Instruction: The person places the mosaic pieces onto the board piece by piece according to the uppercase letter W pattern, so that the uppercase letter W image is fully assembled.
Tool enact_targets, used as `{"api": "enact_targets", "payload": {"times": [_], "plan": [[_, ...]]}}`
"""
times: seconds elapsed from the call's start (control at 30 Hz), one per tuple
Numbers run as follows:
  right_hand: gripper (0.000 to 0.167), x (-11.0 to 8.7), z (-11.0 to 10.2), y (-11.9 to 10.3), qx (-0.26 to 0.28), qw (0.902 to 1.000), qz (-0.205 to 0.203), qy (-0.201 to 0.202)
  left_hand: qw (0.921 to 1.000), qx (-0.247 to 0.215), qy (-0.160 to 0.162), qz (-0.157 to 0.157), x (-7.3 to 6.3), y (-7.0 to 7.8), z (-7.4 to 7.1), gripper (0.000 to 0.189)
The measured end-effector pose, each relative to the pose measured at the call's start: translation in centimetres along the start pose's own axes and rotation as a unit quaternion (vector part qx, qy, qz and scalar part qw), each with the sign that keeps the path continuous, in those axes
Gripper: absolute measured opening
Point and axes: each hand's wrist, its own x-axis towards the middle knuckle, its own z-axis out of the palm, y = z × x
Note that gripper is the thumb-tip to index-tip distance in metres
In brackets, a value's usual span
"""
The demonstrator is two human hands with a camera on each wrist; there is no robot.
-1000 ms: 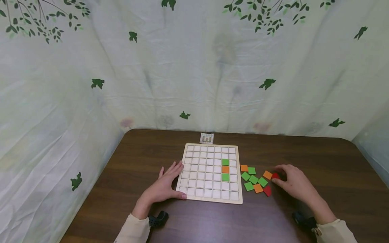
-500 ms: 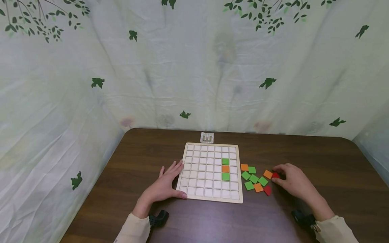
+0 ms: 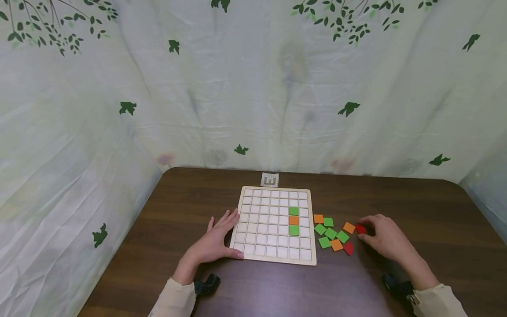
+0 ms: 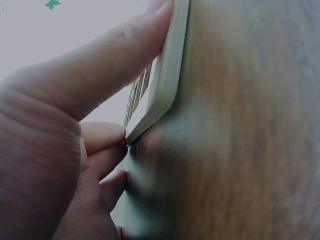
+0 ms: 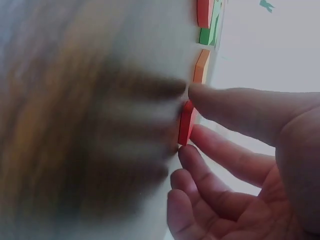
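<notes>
A square wooden grid board [image 3: 261, 229] lies on the table, with two green tiles [image 3: 293, 211] and an orange tile [image 3: 293, 220] in one column. My left hand [image 3: 211, 242] rests at its near left corner, thumb on the near edge and straight fingers along the left edge; the left wrist view shows the thumb over the board's rim [image 4: 170, 75]. To the right, my right hand [image 3: 386, 235] pinches a red tile [image 5: 186, 122] between thumb and fingers, down at the table. The fingers partly cover this tile in the head view.
Loose green, orange and red tiles lie right of the board, among them a green tile [image 3: 330, 234], an orange tile [image 3: 349, 227] and a red tile [image 3: 348, 248]. A small printed card [image 3: 270, 179] sits behind the board. A pale curtain [image 3: 253, 110] hangs beyond the table.
My right hand has shifted slightly to the right with the red tile, widening the gap to the orange tile beside it. The left hand and the board have stayed put.
</notes>
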Motion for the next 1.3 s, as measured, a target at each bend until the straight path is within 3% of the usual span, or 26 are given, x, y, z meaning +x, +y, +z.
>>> {"api": "enact_targets", "payload": {"times": [0.27, 0.6, 0.97, 1.3], "plan": [[0.027, 0.1, -0.2, -0.4, 0.016, 0.9989, 0.034, -0.026, 1.0, 0.003, 0.001, 0.0, -0.1, -0.1, 0.0, 0.114], [0.027, -0.1, -0.4, -2.2, 0.006, 0.9994, -0.019, 0.027, 1.0, 0.002, 0.0, 0.0, 0.0, -0.1, 0.0, 0.114], [0.023, 0.2, 1.1, -5.8, 0.028, 0.9977, -0.061, 0.013, 1.0, 0.008, 0.0, 0.001, 0.0, -0.2, 0.1, 0.114], [0.022, 0.6, 2.8, -8.2, 0.011, 0.9959, -0.088, 0.016, 1.0, 0.005, 0.0, 0.001, 0.0, -0.1, 0.0, 0.114]]}}
